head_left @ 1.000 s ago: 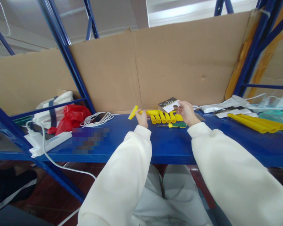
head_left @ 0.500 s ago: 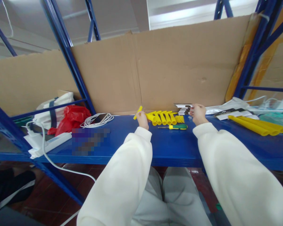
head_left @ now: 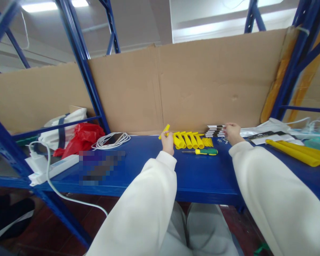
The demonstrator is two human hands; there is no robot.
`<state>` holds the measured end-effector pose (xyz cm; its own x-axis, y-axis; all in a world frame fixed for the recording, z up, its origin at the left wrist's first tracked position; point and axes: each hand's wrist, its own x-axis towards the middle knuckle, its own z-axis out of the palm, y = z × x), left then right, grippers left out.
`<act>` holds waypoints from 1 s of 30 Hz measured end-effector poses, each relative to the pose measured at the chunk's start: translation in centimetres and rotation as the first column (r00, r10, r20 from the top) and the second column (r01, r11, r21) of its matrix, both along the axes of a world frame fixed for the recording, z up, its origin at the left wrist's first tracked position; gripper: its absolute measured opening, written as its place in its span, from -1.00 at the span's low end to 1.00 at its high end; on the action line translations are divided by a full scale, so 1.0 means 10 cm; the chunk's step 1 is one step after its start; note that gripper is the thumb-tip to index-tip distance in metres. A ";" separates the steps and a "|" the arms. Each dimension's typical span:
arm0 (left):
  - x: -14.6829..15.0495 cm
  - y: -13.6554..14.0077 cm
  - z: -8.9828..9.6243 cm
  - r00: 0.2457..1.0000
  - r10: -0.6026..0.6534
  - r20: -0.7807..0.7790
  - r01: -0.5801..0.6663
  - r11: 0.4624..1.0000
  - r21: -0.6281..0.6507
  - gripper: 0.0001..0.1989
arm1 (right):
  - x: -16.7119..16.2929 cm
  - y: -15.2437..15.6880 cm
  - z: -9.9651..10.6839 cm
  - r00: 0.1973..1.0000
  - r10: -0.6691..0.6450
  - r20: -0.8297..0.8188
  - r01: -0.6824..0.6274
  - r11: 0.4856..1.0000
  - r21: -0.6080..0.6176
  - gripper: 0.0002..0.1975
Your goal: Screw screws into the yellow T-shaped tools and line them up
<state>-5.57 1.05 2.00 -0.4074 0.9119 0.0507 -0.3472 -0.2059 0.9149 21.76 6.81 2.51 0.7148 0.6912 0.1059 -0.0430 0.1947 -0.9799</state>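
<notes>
My left hand [head_left: 168, 143] is closed around a yellow plastic piece [head_left: 164, 131] with a bar-shaped end that sticks up above the fingers. Just right of it several similar yellow plastic pieces [head_left: 188, 140] lie in a row, with small yellow parts [head_left: 208, 142] at the row's end. My right hand [head_left: 233, 133] is at the right end of a stack of flat black-and-white pieces [head_left: 214, 131], its fingers bent together; what they pinch, if anything, is too small to make out. A green-and-yellow screwdriver [head_left: 206, 152] lies in front of the row.
Long yellow tubes [head_left: 296, 153] and white-and-black packaging [head_left: 274, 137] lie to the right on the blue shelf [head_left: 197, 174]. Leftward are a coiled white cable [head_left: 110, 141], a red bag [head_left: 84, 137] and a power strip [head_left: 56, 167]. Cardboard [head_left: 202, 81] stands along the back.
The thin flat piece seen above the stack near my right hand now appears level with it. My left hand still holds the yellow piece. The whole view has shifted slightly.
</notes>
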 end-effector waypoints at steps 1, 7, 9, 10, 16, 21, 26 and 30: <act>0.01 -0.02 0.01 1.000 -0.010 -0.002 0.010 1.000 0.003 -0.74 | 0.00 0.02 0.01 1.000 0.001 -0.007 -0.001 1.000 0.003 -0.91; 0.08 -0.11 0.04 0.998 -0.060 -0.002 0.060 0.998 0.004 -0.75 | -0.02 0.02 0.05 0.991 0.121 -0.062 -0.123 0.992 -0.039 -0.64; 0.08 -0.10 0.03 0.997 -0.072 -0.011 0.072 0.997 0.009 -0.75 | -0.03 -0.01 0.04 0.985 0.158 -0.073 -0.163 0.985 -0.065 -0.54; 0.08 -0.09 0.03 0.997 -0.076 -0.019 0.076 0.997 0.011 -0.76 | -0.04 -0.03 0.04 0.981 0.176 -0.081 -0.182 0.980 -0.077 -0.51; 0.08 -0.06 0.00 0.993 -0.105 -0.060 0.107 0.994 0.019 -0.74 | -0.06 -0.06 0.03 0.973 0.211 -0.094 -0.220 0.971 -0.096 -0.58; 0.07 -0.04 -0.01 0.993 -0.113 -0.027 0.114 0.993 0.040 -0.76 | -0.11 -0.08 0.08 0.986 0.160 -0.036 -0.163 0.984 -0.074 -0.71; 0.06 -0.04 0.00 0.994 -0.105 0.005 0.105 0.993 0.046 -0.66 | -0.16 -0.09 0.12 0.987 0.134 0.090 -0.134 0.991 -0.006 -0.74; 0.06 -0.06 0.02 0.998 -0.050 0.036 0.047 0.995 0.087 -0.59 | -0.17 -0.14 0.05 0.872 0.121 0.474 -0.156 0.987 0.035 -0.77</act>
